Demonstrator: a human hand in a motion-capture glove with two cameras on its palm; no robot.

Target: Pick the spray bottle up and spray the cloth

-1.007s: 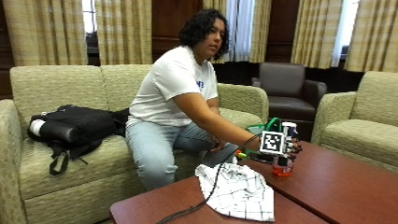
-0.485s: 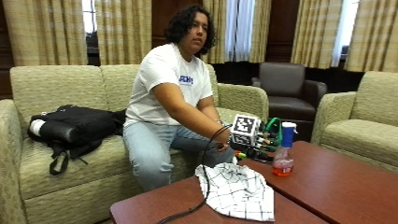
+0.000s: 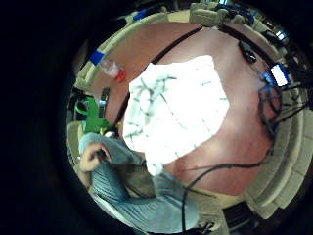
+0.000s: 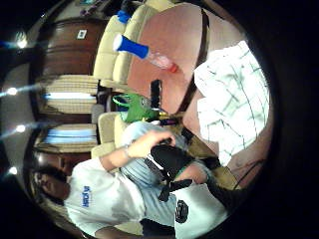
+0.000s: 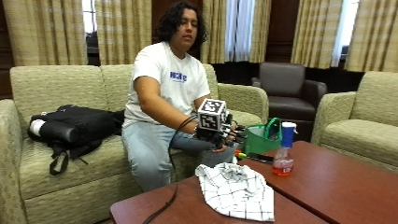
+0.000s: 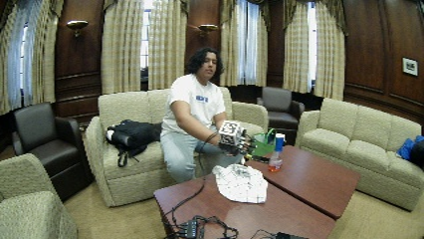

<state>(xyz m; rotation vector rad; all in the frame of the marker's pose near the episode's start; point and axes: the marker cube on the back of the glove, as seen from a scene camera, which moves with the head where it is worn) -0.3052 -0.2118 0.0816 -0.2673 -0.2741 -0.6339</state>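
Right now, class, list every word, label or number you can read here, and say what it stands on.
White T-shirt: a short blue chest print, too blurred to read.
Spray bottle: no readable label.
Checked cloth: a grid pattern only, no text.

The reddish-brown tabletop (image 5: 348,186) carried a crumpled white checked cloth (image 5: 237,190) hanging over its front edge. A spray bottle (image 5: 284,156) stood upright near the back edge, beside a dark flat object (image 5: 258,157).
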